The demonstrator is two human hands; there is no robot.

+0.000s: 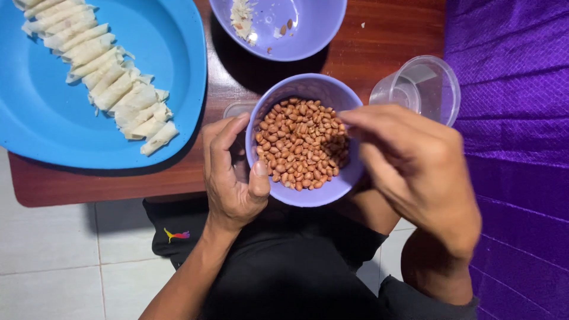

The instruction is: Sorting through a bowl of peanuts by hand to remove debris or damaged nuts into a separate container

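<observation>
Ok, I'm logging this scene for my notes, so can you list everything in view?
bowl of peanuts: one, lilac, table edge, between the hands
second bowl: one, lilac, top centre, a few scraps inside
plate: one, blue, top left
rolls: a row, pale, on the plate
plastic cup: one, clear, on its side, right of the peanuts
table: one, brown wood
cloth: purple, right
left hand: holds the peanut bowl
right hand: fingertips over the peanuts

A round lilac plastic bowl (303,192) sits upright at the centre of the frame, at the near edge of the wooden surface (379,41), partly overhanging it. It is filled almost to the brim with small reddish-brown skinned peanuts (301,144), heaped loosely, their skins intact, a few paler ones among them.
</observation>
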